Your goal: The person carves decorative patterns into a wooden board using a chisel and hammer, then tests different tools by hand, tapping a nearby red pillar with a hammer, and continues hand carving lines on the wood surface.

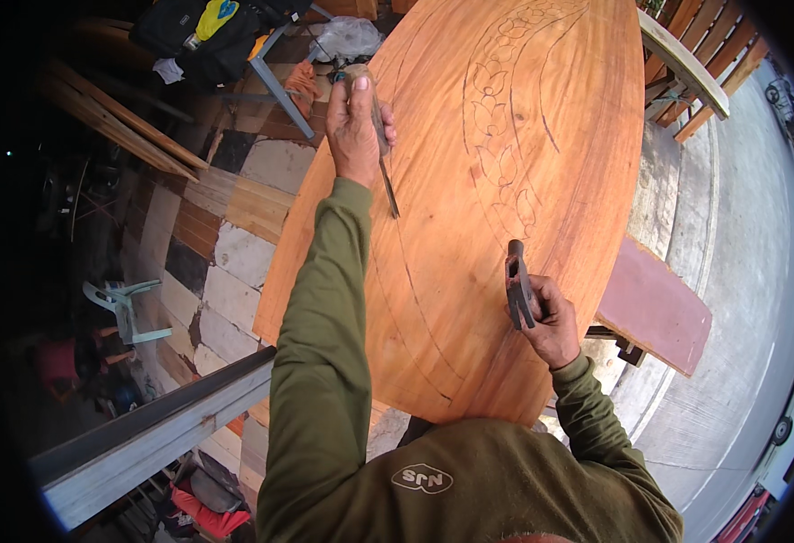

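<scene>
At the far left, beyond the work, a patchwork floor [234, 235] of pale and dark tiles runs under loose planks [116, 122], and a grey metal beam [152, 434] crosses the lower left corner.

The left hand [356, 122] is clenched around the handle of a chisel [384, 167], whose thin blade slants down and touches the board [469, 299] near its left edge, right on a long curved pencil line. The board is a big, rounded slab of reddish-orange wood, tilted away from the person. A drawn pattern of leaves [501, 154] runs up its middle between sweeping arcs.

Further right, the right hand [551, 317] grasps a dark hammer [518, 285] by the handle, its head raised just over the lower right part of the board and well apart from the chisel's top.

To the right of the board lie a dark red panel [655, 312] and pale concrete ground [741, 271].

The step in hand looks like cutting along the outer arc, with the chisel set and the hammer not yet at it. The next move calls for a steady blade on the line and light, square blows on the handle, so the edge does not skid off the curve.
</scene>
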Motion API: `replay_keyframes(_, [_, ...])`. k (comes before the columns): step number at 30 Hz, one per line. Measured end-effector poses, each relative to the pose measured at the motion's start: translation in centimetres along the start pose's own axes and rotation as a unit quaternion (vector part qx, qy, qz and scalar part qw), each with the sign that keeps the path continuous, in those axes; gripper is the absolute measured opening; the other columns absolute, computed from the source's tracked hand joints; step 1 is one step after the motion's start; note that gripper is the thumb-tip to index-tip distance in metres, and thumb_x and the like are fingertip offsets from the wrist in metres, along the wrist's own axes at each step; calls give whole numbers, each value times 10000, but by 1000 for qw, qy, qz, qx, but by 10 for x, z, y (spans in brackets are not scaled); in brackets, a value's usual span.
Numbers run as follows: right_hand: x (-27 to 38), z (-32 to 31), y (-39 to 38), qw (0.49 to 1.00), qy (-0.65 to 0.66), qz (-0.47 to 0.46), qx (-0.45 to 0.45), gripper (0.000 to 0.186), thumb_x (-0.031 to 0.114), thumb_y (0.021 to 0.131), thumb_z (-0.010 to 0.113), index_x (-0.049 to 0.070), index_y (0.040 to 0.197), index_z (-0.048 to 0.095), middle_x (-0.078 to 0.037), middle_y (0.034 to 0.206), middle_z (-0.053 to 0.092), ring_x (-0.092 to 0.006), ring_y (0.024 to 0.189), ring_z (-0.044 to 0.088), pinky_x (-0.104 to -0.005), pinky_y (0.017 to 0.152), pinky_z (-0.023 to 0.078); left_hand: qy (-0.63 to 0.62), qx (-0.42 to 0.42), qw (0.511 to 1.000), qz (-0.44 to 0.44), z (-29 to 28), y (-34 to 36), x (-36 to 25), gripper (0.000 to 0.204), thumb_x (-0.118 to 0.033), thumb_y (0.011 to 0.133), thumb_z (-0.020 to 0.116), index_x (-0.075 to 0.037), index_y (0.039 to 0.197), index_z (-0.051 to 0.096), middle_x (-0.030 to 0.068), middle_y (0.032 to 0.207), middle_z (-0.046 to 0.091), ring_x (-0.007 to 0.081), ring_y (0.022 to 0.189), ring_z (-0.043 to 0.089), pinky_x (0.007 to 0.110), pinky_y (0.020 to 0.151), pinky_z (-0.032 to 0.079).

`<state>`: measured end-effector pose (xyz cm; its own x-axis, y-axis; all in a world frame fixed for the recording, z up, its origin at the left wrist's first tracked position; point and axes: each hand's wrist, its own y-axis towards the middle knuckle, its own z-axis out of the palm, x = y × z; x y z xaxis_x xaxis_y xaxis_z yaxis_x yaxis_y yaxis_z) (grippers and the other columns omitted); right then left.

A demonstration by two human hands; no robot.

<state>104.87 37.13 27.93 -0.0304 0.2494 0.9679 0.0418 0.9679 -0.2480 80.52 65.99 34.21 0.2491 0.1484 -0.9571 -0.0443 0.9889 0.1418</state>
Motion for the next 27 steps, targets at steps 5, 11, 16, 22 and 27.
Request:
replay_keyframes(5, [0,1,2,999,37,22,10,403,71,909,789,20,1261,600,40,1015,616,-43,906,578,-239,851,505,12,-2,1000,-6,-1,0,0,394,-468,1063,525,-82,1136,558,62,680,545,124,496,515,270,453,428])
replay_keyframes(11, [-2,0,6,1000,18,7,7,421,63,905,795,26,1276,600,53,1009,611,-33,887,563,-226,829,495,13,8,1000,3,0,1,3,398,-474,1065,523,-82,1130,557,54,669,548,124,487,523,273,443,434])
replay_keyframes(16, [-1,2,7,1000,3,-15,-13,391,-5,877,732,17,1253,630,89,802,352,-35,729,338,-187,686,371,20,11,1000,11,0,3,5,398,-475,1065,527,-84,1127,563,50,666,549,122,483,525,276,441,444])
replay_keyframes(22, [-1,-3,4,999,23,13,23,406,78,915,788,26,1273,604,55,1036,607,-39,930,560,-232,868,486,13,9,1000,9,-1,6,6,390,-469,1066,531,-85,1123,576,50,671,560,123,483,532,276,444,449])
replay_keyframes(27, [2,-2,4,1000,23,11,14,439,83,910,799,25,1297,600,52,1066,601,-45,938,555,-238,876,477,4,13,1000,11,1,9,8,353,-433,1032,605,-83,1063,577,38,660,556,115,469,523,275,429,435])
